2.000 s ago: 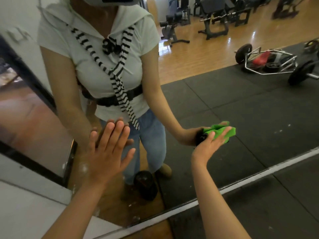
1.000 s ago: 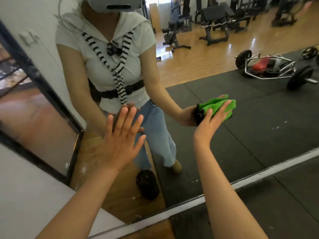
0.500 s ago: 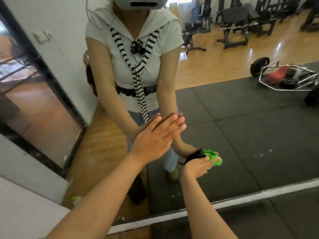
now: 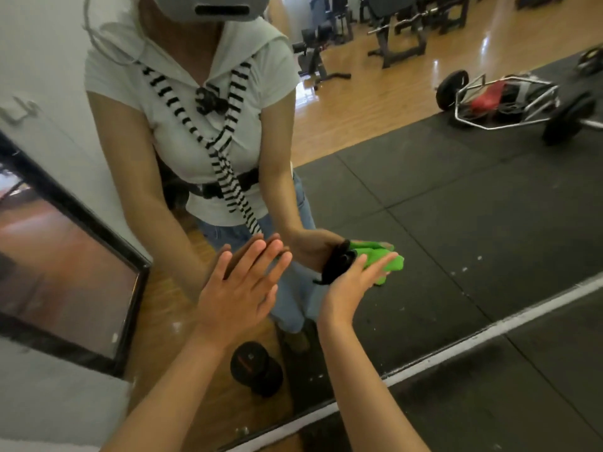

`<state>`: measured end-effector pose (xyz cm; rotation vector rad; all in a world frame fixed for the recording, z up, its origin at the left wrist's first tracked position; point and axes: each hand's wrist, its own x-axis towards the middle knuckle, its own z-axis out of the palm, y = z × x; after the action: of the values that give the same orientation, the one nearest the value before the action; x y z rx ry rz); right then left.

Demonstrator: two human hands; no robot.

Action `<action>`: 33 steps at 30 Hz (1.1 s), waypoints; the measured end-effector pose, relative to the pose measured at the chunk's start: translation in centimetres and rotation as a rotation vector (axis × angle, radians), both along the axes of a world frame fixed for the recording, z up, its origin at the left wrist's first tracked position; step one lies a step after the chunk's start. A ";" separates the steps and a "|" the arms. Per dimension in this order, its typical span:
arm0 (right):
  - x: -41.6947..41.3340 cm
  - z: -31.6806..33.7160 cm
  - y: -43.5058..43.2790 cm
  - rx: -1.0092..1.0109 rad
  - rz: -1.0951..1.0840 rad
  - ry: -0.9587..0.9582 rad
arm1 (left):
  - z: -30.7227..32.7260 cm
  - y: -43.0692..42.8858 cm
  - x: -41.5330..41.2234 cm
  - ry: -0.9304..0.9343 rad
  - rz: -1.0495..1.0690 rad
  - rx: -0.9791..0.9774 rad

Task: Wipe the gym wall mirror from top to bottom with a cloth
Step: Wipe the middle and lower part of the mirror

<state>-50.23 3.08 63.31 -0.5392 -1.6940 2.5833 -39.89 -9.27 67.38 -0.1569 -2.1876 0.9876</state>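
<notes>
Left hand (image 4: 238,288): fingers straight and apart, resting flat on mirror (image 4: 456,207), frame centre. Right hand (image 4: 352,285): fingers outstretched, pressing green cloth (image 4: 391,264) against glass, just right of centre.

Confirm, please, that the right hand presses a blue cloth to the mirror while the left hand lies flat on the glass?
Not quite: the cloth is green, not blue, as the head view shows. The right hand does press it to the mirror, and the left hand lies flat on the glass.
</notes>
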 end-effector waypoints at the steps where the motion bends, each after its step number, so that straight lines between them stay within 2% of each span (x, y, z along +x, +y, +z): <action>1: -0.1 1.4 0.4 0.013 -0.012 0.087 | 0.1 0.0 -0.1 -0.007 -0.006 0.001; 5: -0.5 5.5 1.1 0.154 -0.048 0.365 | 0.1 0.2 0.0 -0.006 -0.010 0.004; 9: -1.0 2.0 1.3 0.327 -0.107 0.487 | 0.1 0.2 0.0 0.003 -0.010 0.006; 11: -1.1 -1.2 1.5 0.334 -0.103 0.392 | 0.1 0.2 0.0 0.008 -0.023 0.015; 17: -1.8 -8.0 1.6 0.138 -0.097 -0.112 | 0.0 -0.1 -0.2 0.021 -0.034 0.006; 20: -2.5 -8.8 1.9 0.041 -0.082 -0.301 | 0.0 -0.2 -0.3 0.028 -0.043 0.004; 22: -2.8 -8.0 2.0 -0.012 -0.075 -0.324 | -0.1 -0.2 -0.3 0.036 -0.053 -0.002; 24: -2.4 -5.8 1.9 -0.038 -0.071 -0.226 | 0.0 -0.4 -0.4 0.040 -0.058 0.009; 27: -1.2 -1.8 1.6 -0.003 -0.031 0.047 | 0.2 -0.3 -0.5 0.043 -0.092 0.036; 31: -0.6 3.0 2.1 0.083 0.000 0.320 | 0.0 2.3 -0.8 0.017 -0.236 0.301; 33: -1.2 5.0 2.7 0.091 -0.024 0.407 | -0.2 3.7 -1.6 -0.029 -0.343 0.301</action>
<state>-51.45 5.79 68.32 -0.0235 -1.6366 2.3726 -41.48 -5.54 67.20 -0.3903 -2.2099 0.4637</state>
